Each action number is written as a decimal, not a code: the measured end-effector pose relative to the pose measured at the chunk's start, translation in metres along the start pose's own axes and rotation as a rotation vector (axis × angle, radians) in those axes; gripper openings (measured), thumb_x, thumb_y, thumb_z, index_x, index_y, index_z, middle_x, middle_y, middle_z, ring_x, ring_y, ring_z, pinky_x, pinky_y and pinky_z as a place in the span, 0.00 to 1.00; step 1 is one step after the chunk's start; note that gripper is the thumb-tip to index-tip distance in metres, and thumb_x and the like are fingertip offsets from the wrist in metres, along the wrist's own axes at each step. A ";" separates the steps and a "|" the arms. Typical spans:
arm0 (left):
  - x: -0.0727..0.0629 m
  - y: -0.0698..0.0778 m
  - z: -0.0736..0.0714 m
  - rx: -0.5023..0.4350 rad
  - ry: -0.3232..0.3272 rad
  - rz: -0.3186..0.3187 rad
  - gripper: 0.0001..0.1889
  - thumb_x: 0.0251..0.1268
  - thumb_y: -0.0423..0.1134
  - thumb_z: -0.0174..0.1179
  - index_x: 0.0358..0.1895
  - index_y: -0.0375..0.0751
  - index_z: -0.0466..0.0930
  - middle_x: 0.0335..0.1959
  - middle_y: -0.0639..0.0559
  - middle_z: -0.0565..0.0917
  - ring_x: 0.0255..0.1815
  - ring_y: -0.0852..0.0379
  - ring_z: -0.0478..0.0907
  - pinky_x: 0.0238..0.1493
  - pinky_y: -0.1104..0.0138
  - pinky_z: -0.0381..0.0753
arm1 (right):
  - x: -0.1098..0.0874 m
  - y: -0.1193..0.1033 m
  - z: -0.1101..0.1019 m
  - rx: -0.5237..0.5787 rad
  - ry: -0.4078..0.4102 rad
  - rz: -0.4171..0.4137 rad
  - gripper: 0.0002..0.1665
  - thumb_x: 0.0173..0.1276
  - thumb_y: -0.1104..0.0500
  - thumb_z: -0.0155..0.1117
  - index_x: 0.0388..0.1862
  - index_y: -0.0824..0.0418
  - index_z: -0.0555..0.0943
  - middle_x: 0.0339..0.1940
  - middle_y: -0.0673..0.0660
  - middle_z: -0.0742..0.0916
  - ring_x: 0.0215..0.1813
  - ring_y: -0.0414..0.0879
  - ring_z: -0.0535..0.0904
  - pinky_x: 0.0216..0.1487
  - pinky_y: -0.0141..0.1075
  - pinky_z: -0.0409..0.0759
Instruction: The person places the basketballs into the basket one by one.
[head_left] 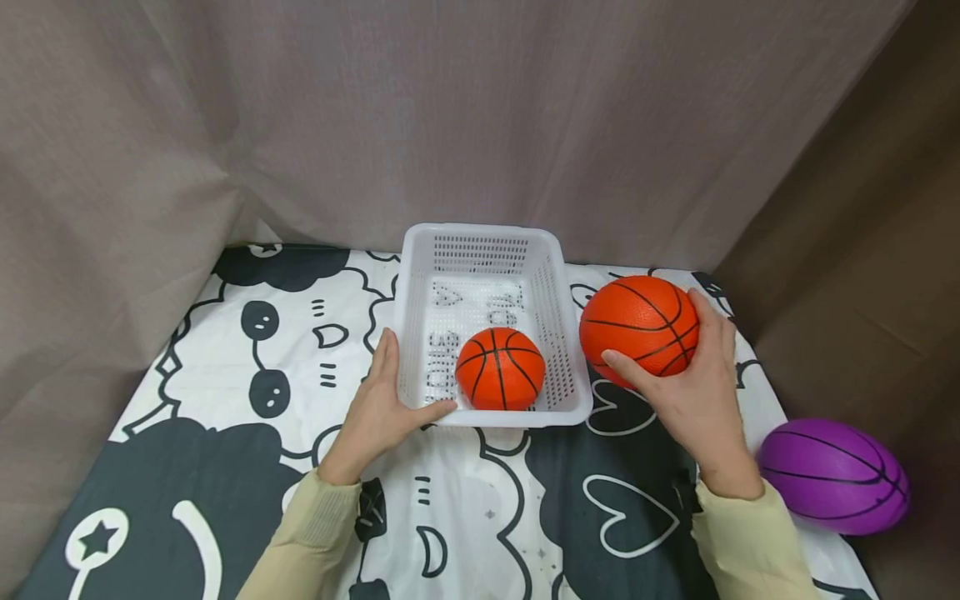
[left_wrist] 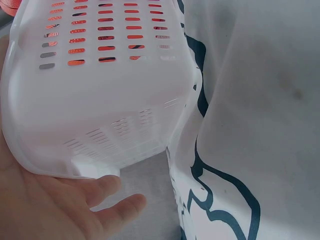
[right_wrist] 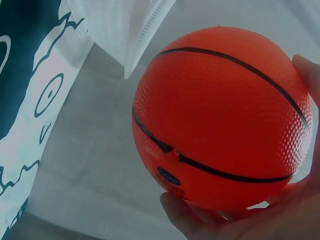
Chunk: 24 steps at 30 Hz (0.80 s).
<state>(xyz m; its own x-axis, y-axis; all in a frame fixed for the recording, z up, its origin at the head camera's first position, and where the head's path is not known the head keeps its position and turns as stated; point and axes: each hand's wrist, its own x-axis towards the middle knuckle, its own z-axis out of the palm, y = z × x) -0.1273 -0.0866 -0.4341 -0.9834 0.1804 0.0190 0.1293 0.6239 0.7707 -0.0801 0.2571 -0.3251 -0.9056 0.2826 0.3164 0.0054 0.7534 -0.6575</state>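
Observation:
A white plastic basket with slotted walls stands on the patterned cloth. Inside it, toward the near right corner, sits a small orange basketball with black lines. My left hand holds the basket by its near left corner, thumb along the front rim and fingers against the left wall. To the right of the basket, my right hand grips a larger orange basketball, thumb on its near side and fingers round its right side. In the right wrist view the larger ball shows a small dark oval mark.
A purple ball with black lines lies at the right edge of the cloth, beyond my right forearm. The black-and-white cartoon cloth covers the surface. Grey-brown fabric rises behind and along the sides.

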 end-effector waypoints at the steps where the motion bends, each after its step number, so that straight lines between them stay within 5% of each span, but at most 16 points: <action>1: 0.000 0.000 0.000 0.000 0.000 0.000 0.72 0.36 0.78 0.64 0.78 0.42 0.32 0.79 0.51 0.34 0.69 0.42 0.62 0.67 0.50 0.64 | -0.001 -0.001 0.001 -0.004 -0.007 -0.009 0.64 0.49 0.44 0.80 0.79 0.46 0.50 0.71 0.60 0.62 0.66 0.58 0.62 0.51 0.65 0.74; 24: 0.000 0.000 0.000 0.001 -0.013 -0.017 0.72 0.37 0.78 0.64 0.78 0.44 0.31 0.79 0.52 0.33 0.70 0.42 0.61 0.67 0.50 0.63 | -0.010 -0.021 0.003 -0.068 -0.124 -0.081 0.66 0.46 0.39 0.79 0.78 0.50 0.52 0.70 0.61 0.63 0.64 0.59 0.62 0.48 0.64 0.76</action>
<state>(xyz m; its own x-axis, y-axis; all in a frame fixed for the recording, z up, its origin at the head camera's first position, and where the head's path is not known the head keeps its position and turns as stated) -0.1269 -0.0865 -0.4342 -0.9837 0.1797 -0.0022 0.1130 0.6279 0.7700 -0.0722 0.2371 -0.3168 -0.9496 0.1470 0.2768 -0.0449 0.8104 -0.5842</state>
